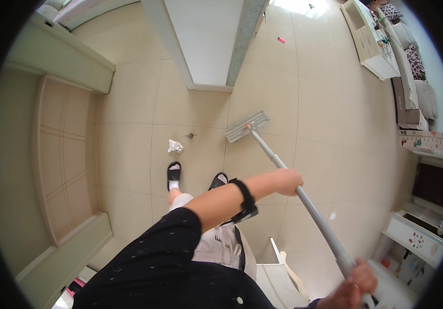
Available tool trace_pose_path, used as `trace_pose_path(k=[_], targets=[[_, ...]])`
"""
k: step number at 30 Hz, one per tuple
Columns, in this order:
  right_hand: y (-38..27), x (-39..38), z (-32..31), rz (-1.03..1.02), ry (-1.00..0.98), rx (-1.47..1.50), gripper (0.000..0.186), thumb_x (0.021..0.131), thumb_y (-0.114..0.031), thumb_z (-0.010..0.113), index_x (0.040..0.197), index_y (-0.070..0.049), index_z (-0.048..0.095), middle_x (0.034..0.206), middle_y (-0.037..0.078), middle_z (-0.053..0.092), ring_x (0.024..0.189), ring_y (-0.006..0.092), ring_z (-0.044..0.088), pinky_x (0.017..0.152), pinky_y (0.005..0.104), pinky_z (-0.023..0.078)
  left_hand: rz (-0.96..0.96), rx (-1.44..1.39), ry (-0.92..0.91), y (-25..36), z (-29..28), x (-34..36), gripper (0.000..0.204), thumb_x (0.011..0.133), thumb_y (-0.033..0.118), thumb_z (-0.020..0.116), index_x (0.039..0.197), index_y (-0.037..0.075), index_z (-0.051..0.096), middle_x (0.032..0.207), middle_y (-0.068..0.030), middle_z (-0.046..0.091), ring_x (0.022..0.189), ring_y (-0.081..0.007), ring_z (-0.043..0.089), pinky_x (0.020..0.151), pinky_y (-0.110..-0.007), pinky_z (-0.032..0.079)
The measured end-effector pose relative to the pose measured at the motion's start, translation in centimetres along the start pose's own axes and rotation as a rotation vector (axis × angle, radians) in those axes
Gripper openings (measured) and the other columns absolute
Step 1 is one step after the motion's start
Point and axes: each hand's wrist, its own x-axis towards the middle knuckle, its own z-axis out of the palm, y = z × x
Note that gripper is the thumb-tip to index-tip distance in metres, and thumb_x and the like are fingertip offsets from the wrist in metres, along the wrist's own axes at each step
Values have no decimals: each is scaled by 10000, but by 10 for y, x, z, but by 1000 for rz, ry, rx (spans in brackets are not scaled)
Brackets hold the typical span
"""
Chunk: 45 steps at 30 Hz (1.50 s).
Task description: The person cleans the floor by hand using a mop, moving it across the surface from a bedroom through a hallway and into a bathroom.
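My left hand (pixel 286 182) is wrapped round the middle of the grey pole of a flat mop (pixel 316 213). That forearm reaches across my body and wears a black wrist strap. Near the lower edge my right hand (pixel 358 284) grips the pole close to its top end, slightly blurred. The mop's grey rectangular head (pixel 236 134) lies tilted on the tiled floor, below the wall end, with an orange joint at its middle. Left of it are a small dark bit of debris (pixel 190 136) and a crumpled white tissue (pixel 175 146).
A wall end (pixel 208 46) juts in from the top. My feet in black slippers (pixel 174 175) stand just below the tissue. A small red object (pixel 281 40) lies farther off. A white cabinet (pixel 371 41) and a sofa (pixel 412 98) line the right; an open doorway (pixel 67 159) is at left.
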Motion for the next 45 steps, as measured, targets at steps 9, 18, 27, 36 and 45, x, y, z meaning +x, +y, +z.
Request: trace_pose_path(k=[9,18,27,36,45], targets=[[60,20,141,204,-603,432,270,951,-43,834,858,-101,587,846,70,640,835,262,651,975,526,574,-439,-44,414,-128,-7,-301,379,970,421,939,967,61,823,1036,-151,798,1110,-408,747,962,-531,627],[136,-110,331,272,-1054,513,283,902,78,867,898,-65,622,1004,85,708,969,334,719,1167,555,594,-717,199,914,-340,72,-495,370,920,375,993,813,79,799,951,-186,733,1099,-435,711,1011,-561,602],[-16,38,116,358,-729,-266,245,934,146,705,874,-48,568,822,106,607,789,273,597,848,526,551,-279,-209,311,-78,93,-130,185,971,332,851,1051,169,887,1051,-132,848,1089,-406,815,915,-568,667],[-26,57,105,82,-668,411,176,971,-67,697,875,-80,549,709,70,538,784,269,570,912,589,518,-208,-225,277,9,32,-163,213,979,326,833,1086,153,896,1090,-134,878,1097,-397,840,906,-580,675],[63,-37,293,376,-1158,366,210,976,-40,783,952,-94,581,934,71,610,944,290,628,1133,568,523,-842,-116,837,-183,136,-442,191,926,316,908,948,139,839,1057,-138,809,1094,-413,784,894,-564,658]])
